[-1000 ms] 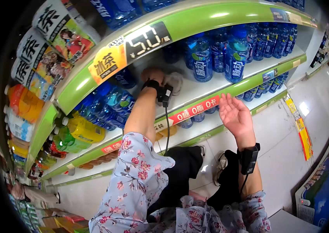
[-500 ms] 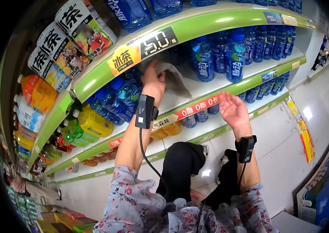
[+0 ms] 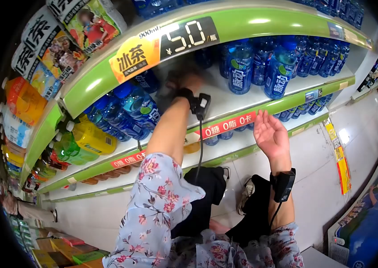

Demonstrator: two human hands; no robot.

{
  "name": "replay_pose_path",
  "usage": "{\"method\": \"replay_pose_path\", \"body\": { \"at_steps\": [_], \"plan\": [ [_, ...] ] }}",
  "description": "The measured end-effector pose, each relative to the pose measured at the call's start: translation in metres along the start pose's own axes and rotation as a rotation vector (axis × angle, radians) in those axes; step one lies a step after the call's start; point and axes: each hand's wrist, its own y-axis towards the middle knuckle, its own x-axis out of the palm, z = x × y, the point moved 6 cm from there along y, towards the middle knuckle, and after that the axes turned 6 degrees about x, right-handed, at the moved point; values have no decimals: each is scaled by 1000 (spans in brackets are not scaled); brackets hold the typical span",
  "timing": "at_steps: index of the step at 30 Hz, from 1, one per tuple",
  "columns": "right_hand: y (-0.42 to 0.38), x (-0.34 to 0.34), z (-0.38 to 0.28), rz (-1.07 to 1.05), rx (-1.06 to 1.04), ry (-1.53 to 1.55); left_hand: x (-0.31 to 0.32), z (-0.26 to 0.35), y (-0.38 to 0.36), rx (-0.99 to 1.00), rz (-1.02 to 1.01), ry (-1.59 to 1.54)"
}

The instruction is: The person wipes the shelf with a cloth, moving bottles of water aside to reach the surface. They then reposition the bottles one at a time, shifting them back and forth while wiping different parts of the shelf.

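Note:
My left hand reaches deep onto the middle shelf, in the gap between two groups of blue drink bottles. It is smeared by motion. Beside and under it is a blurred grey cloth, which the hand holds against the shelf; the fingers themselves do not show clearly. Left of it lean blue bottles, and to its right stands an upright blue bottle. My right hand is raised in front of the shelf's edge, palm up, with loosely curled fingers and nothing in it.
Overhead, a green shelf edge carries a 5.0 price sign. Yellow and green bottles fill the shelf's left part. Tea packs stand higher up. A blue-sided box is at the right on the tiled floor.
My left hand has swept right and slightly down across the shelf; the cloth now trails on its left. My right hand stays nearly in place. The view has shifted a little.

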Motion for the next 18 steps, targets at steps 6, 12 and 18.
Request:
{"method": "replay_pose_path", "body": {
  "at_steps": [6,12,18],
  "plan": [
    [-2,3,6,-5,40,32,19,-41,52,103,10,-47],
    [-8,4,2,-13,46,33,61,-89,96,175,-86,255],
    [-12,8,4,-25,35,25,55,-104,96,142,48,348]
  ]
}}
